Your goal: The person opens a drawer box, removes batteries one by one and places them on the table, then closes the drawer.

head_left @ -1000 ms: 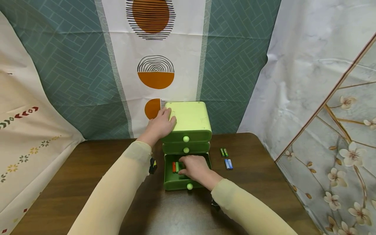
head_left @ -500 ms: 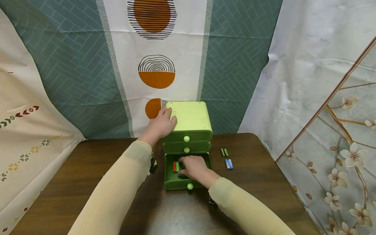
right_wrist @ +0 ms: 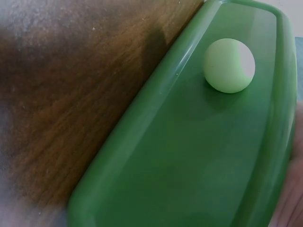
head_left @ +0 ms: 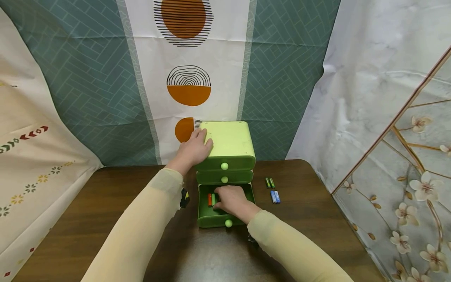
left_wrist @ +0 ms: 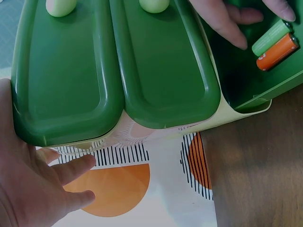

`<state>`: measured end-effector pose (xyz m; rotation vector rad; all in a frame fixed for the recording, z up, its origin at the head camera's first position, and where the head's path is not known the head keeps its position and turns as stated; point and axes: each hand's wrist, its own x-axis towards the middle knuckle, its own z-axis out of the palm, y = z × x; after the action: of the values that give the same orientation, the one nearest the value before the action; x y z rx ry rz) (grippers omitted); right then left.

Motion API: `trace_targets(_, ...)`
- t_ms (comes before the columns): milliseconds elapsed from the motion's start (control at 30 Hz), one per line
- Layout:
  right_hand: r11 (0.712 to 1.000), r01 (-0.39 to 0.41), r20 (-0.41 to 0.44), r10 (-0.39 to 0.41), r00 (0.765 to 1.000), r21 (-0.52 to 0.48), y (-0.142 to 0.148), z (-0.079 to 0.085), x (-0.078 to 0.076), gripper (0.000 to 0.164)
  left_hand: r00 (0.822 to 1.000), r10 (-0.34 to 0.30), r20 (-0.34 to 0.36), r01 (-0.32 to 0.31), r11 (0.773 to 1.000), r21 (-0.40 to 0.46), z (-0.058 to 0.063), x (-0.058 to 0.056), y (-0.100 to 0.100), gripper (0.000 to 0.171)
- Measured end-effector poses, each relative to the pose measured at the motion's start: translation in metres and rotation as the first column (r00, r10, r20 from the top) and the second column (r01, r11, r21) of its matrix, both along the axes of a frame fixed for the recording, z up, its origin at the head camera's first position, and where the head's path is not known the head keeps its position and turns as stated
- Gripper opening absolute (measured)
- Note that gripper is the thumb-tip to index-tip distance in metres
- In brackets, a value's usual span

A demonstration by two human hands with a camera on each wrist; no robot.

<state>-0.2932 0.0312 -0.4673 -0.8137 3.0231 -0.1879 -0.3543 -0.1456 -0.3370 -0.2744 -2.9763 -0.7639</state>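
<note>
My left hand [head_left: 195, 149] rests on the left edge of a pale green mini drawer cabinet [head_left: 229, 138]; in the left wrist view its fingers [left_wrist: 78, 168] are spread along the side. My right hand [head_left: 233, 200] reaches down into the pulled-out bottom drawer [head_left: 211, 221]. An orange battery [left_wrist: 278, 51] and a green battery [left_wrist: 271, 38] lie side by side in that drawer. The right fingertips [left_wrist: 239, 40] stand apart close to them, with no object visible between them. In the right wrist view, the drawer's front [right_wrist: 180, 142] and round knob [right_wrist: 229, 65] hide most of the right hand.
The middle drawer [head_left: 211, 177] and top drawer [head_left: 208, 163] are closed. On the wooden table [head_left: 299, 235], right of the cabinet, lie two green batteries [head_left: 269, 183] and two blue batteries [head_left: 275, 197]. Patterned cloths [head_left: 289, 78] hang behind and at both sides.
Both hands keep nearly the same place. The right forearm and wrist shift slightly left; the whole view drifts a little.
</note>
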Motion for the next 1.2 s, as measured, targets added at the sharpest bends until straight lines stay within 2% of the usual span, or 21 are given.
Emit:
trace_targets(933,0.998,-0.002,-0.011,0.003,1.000,0.060,-0.010,-0.004,-0.004,0.028,1.000,-0.003,0.000,0.003,1.000,0.010,0.000,0.002,-0.001,0.072)
trace_targets(1200,0.998,-0.006,-0.015,0.007,1.000,0.061,-0.010,-0.004,-0.004,0.026,1.000,0.001,0.006,-0.001,1.000,0.008,0.000,-0.001,-0.001,0.071)
